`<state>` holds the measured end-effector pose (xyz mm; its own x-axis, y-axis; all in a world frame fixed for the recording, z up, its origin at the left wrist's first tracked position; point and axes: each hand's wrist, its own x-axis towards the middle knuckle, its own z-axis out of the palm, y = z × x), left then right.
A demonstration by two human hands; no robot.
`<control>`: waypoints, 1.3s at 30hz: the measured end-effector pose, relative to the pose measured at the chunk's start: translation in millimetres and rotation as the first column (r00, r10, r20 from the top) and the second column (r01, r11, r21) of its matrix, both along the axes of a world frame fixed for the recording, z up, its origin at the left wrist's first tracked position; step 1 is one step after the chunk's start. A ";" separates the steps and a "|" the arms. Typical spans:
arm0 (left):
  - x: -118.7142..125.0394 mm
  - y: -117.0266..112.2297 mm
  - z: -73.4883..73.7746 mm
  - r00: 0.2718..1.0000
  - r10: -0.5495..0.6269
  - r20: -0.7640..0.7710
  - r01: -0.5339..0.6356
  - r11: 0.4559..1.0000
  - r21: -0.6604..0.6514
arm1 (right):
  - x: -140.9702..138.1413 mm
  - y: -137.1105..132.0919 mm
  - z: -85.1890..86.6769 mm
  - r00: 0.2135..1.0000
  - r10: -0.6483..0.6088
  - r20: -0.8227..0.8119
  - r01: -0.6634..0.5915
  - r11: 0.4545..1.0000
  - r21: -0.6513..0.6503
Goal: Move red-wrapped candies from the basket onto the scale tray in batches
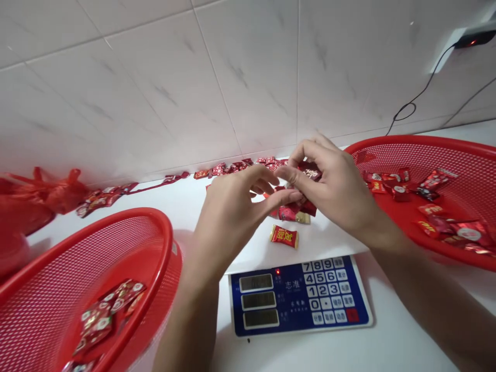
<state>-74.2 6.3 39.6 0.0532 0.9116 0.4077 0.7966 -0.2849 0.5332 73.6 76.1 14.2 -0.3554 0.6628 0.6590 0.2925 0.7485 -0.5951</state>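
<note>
My left hand (pixel 232 219) and my right hand (pixel 329 188) hang close together above the white counter (pixel 248 253), fingertips almost meeting. Nothing shows in my left hand's curved, parted fingers. A red candy wrapper (pixel 310 173) shows in the gap between my right thumb and forefinger, but I cannot tell whether it is held or lying behind them. Below my hands lies a small heap of red wrapped candies (pixel 296 211). Nearer me, a single red-and-gold wrapped candy (pixel 284 236) rests apart from the heap.
A blue digital scale (pixel 298 297) with a keypad stands at the counter's near side. Red mesh baskets holding candies sit left (pixel 155 227) and right (pixel 391 147). Candies (pixel 232 168) line the tiled wall. A red plastic bag (pixel 46 196) lies far left; a black cable (pixel 411 106) hangs at right.
</note>
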 end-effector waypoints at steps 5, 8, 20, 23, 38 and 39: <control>-14.7 4.2 3.5 0.999 -0.040 -0.013 0.038 0.990 -0.139 | 0.4 4.9 -5.2 0.992 0.073 0.106 -0.061 0.992 -0.112; -33.1 1.1 7.7 0.988 0.002 -0.154 -0.035 0.977 -0.210 | 8.2 9.0 -1.6 0.990 0.046 0.133 -0.025 0.988 -0.151; -57.0 -12.2 12.4 0.934 0.152 -0.325 -0.201 0.972 -0.125 | 25.6 11.3 12.1 0.984 -0.095 0.151 0.113 0.987 -0.117; -54.4 -17.0 17.6 0.945 0.152 -0.291 -0.183 0.979 -0.084 | 25.6 9.7 12.8 0.985 -0.098 0.143 0.114 0.988 -0.103; -52.3 -15.4 13.8 0.916 0.151 -0.371 -0.211 0.969 -0.126 | 27.1 13.0 9.7 0.990 -0.070 0.121 0.083 0.991 -0.104; -52.3 -15.3 13.7 0.915 0.152 -0.374 -0.212 0.969 -0.126 | 27.5 13.5 8.5 0.989 -0.042 0.141 0.059 0.991 -0.120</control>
<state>-126.5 -8.9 53.3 -0.0048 0.9709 0.2395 0.9723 -0.0515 0.2281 101.1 89.6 22.7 -0.4016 0.7554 0.5177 0.4138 0.6540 -0.6333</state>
